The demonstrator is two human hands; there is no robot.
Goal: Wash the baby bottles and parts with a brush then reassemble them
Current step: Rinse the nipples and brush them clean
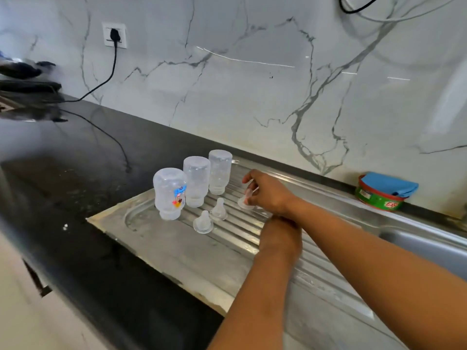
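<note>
Marble-veined wall (252,97) backs a black desk (88,198) with a steel drainboard (156,238) let into it. Three clear bottles (196,181) stand on it mouth down in a row. They hold nothing, though wet film may cling inside. Just beside them two teats (218,210) stand on their rims.

The right hand (267,195) pinches a third teat (246,201) near its tip, fingers (250,176) curled close, with the base on or just above the ribs. The left hand is hidden under the right wrist, so I cannot tell its state.

The teats are likely soft, light and slick when wet, so the thick base ring is the best hold. The bottles look light, stiff and tippy, and are best taken round the body.

A green tub (376,202) at the wall is covered by a blue cloth (389,184), contents unseen.
</note>
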